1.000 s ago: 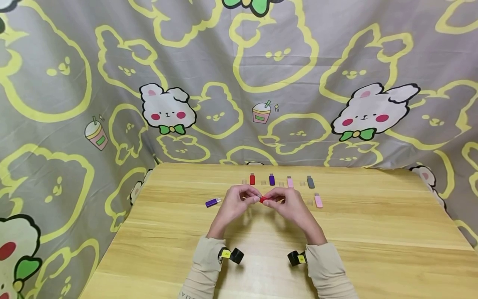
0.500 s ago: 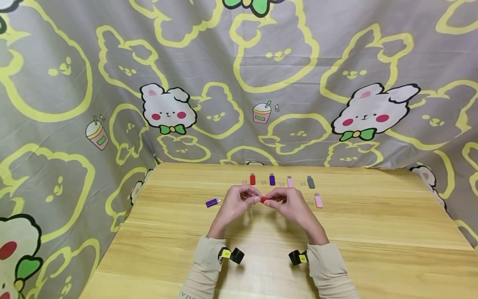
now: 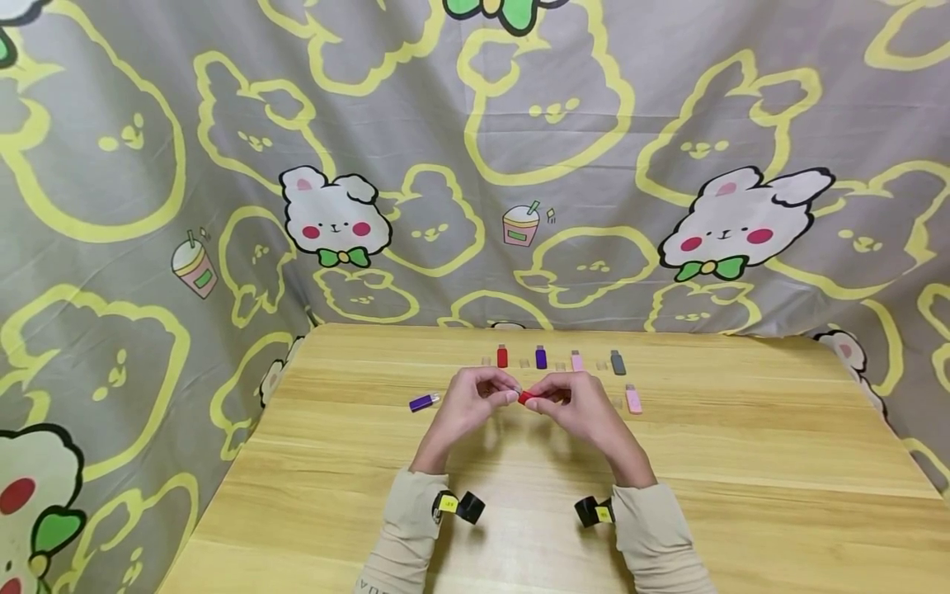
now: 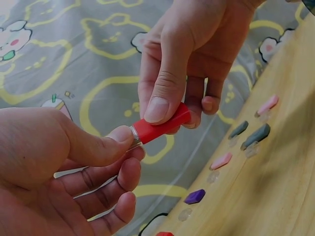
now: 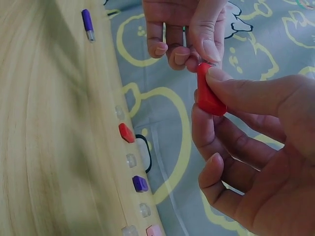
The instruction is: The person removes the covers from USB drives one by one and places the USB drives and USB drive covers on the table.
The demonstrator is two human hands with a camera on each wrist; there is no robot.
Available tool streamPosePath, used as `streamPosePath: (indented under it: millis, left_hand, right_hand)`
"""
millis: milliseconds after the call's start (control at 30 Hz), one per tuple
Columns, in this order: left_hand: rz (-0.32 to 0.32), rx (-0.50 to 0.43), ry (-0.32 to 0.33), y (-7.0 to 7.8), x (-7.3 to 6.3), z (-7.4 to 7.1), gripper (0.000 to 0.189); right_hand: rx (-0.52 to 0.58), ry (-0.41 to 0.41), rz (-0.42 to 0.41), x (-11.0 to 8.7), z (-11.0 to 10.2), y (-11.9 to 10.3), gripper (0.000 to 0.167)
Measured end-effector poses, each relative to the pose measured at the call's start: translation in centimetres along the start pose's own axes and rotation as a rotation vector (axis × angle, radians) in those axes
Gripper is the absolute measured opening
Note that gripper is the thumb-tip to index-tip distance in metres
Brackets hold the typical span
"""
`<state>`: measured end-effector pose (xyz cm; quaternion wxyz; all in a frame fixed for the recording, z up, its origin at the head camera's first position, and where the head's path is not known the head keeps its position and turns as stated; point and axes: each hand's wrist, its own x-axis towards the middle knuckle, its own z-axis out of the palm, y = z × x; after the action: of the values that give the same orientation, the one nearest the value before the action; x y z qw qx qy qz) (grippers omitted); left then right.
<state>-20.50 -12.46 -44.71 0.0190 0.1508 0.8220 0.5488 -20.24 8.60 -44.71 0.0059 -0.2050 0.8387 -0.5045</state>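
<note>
Between both hands, in mid-air above the table, is a red USB flash drive [image 4: 162,125]. My left hand [image 3: 472,402] pinches its silvery or see-through end between thumb and forefinger; whether a clear cap covers the plug there, I cannot tell. With thumb and fingers, my right hand [image 3: 573,404] grips the red body, as the right wrist view also shows. The other fingers of both hands are loosely bent. Beyond the hands lie another red flash drive [image 3: 502,356], a purple one [image 3: 540,356], a pink one [image 3: 576,360] and a grey one [image 3: 618,362].
A purple flash drive [image 3: 423,403] with a clear end lies left of the hands. To the right lies a second pink drive [image 3: 633,399]. Small clear caps [image 5: 131,160] sit beside the drives along the wooden table [image 3: 326,495]. A patterned curtain [image 3: 416,107] hangs behind.
Both hands stay at nearly the same spot, still holding the red flash drive. The drive and right hand have shifted very slightly rightward; the things on the table lie as before.
</note>
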Motion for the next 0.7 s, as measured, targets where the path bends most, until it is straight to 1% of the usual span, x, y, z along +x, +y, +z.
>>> streamPosePath:
  millis: [67, 100, 133, 267, 300, 333, 367, 467, 500, 633, 700]
  left_hand:
    - [0.009, 0.004, -0.010, 0.0, 0.0, -0.3, 0.006]
    - [0.011, 0.003, 0.004, 0.0, 0.0, -0.5, 0.006]
    - [0.017, 0.002, 0.030, 0.0, 0.0, -0.8, 0.006]
    - [0.004, -0.010, 0.174, -0.5, -0.3, -2.4, 0.005]
    - [0.004, -0.016, 0.192, -0.6, -0.3, -2.7, 0.006]
    - [0.008, -0.018, 0.191, -0.6, -0.3, -2.9, 0.006]
    - [0.010, -0.025, 0.176, -0.8, -0.3, -3.0, 0.005]
    - [0.041, -0.042, 0.109, -0.9, -0.1, -3.0, 0.006]
    - [0.046, -0.048, 0.097, -0.9, 0.0, -3.0, 0.006]
    - [0.019, -0.062, 0.101, -1.1, 0.0, -2.8, 0.005]
    - [-0.001, -0.055, 0.107, -1.2, 0.0, -2.9, 0.006]
  right_hand:
    - [-0.018, -0.005, 0.000, 0.0, -0.1, -0.1, 0.005]
    - [-0.038, -0.003, 0.003, 0.0, -0.2, -0.1, 0.005]
    - [-0.056, 0.000, 0.010, -0.1, -0.4, 0.0, 0.005]
    - [-0.120, 0.026, 0.053, -0.4, -1.2, 0.6, 0.005]
    - [-0.125, 0.035, 0.057, -0.5, -1.4, 0.8, 0.005]
    - [-0.119, 0.042, 0.066, -0.5, -1.5, 1.0, 0.006]
    - [-0.117, 0.045, 0.068, -0.5, -1.6, 1.1, 0.005]
    - [-0.113, 0.063, 0.083, -0.4, -1.5, 1.4, 0.005]
    - [-0.116, 0.075, 0.094, -0.3, -1.4, 1.5, 0.005]
    - [-0.151, 0.155, 0.175, -0.1, -0.9, 1.8, 0.006]
    - [-0.163, 0.189, 0.222, 0.0, -0.7, 2.0, 0.006]
